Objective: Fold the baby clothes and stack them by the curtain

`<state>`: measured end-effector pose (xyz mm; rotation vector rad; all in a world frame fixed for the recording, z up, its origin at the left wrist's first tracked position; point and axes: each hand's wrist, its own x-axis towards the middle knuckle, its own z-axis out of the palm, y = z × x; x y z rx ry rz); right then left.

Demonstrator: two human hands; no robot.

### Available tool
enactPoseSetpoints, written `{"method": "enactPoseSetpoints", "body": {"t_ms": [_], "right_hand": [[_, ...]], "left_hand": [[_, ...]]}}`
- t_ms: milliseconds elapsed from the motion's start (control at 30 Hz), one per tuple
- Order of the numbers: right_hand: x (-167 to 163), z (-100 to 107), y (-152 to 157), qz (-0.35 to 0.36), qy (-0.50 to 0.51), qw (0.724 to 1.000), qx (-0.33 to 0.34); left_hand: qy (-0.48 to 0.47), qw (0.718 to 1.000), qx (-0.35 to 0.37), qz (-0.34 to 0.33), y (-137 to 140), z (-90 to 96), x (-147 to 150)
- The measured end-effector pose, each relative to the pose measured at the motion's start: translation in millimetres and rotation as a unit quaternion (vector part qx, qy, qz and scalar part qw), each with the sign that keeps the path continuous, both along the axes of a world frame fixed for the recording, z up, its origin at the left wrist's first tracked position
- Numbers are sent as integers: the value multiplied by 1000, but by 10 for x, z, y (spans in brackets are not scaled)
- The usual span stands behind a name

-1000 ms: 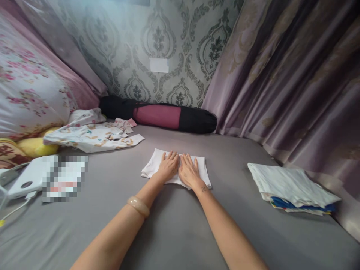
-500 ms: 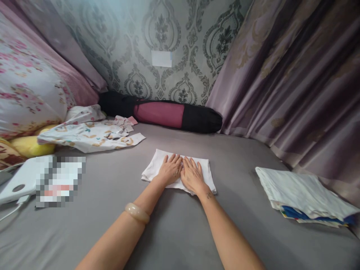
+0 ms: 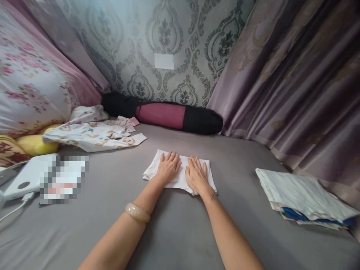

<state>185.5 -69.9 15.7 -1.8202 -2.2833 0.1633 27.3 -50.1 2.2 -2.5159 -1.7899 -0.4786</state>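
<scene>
A folded white cloth (image 3: pixel 181 180) lies flat on the grey bed sheet (image 3: pixel 180 232), in front of me. My left hand (image 3: pixel 169 167) rests palm down on its left half, fingers stretched out. On the right half lies my right hand (image 3: pixel 196 175), also flat with the fingers extended. A strip of white fabric shows between the two hands. Neither hand grips the cloth. What kind of garment or cloth it is, the folds do not show.
A stack of folded clothes (image 3: pixel 303 193) sits at the right. Patterned white clothing (image 3: pixel 95 137) lies loose at the left, near a yellow plush item (image 3: pixel 36 145). A white power bank (image 3: pixel 30 176) with a cable is at far left. Along the wall lies a black and maroon roll bag (image 3: pixel 161 114).
My hands have slid apart across the white cloth, from touching near its middle to one on each half. The view has shifted slightly.
</scene>
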Motion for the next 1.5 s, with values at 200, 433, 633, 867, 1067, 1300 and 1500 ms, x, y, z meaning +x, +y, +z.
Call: {"method": "enactPoseSetpoints", "body": {"t_ms": [200,433,633,867,1067,1300,1500], "right_hand": [[8,-27,0,-5,0,1000,-18],[-4,-49,4,-11,4,1000,-17],[32,-44,-5,-14,11,1000,-18],[152,-11,-25,-52,0,999,-2],[133,-16,-38,-63,-9,998,-23],[129,-7,-49,-63,-1,998,-22],[256,32,-22,-95,0,995,-16]], "left_hand": [[6,1000,-21,7,4,-61,3],[6,999,-40,12,-9,-6,5],[2,1000,-24,11,-1,-34,-26],[12,998,-5,68,0,2,-112],[30,994,-50,97,-4,1,-111],[26,994,-49,93,-5,-18,-125],[11,993,-42,111,4,48,-211]]}}
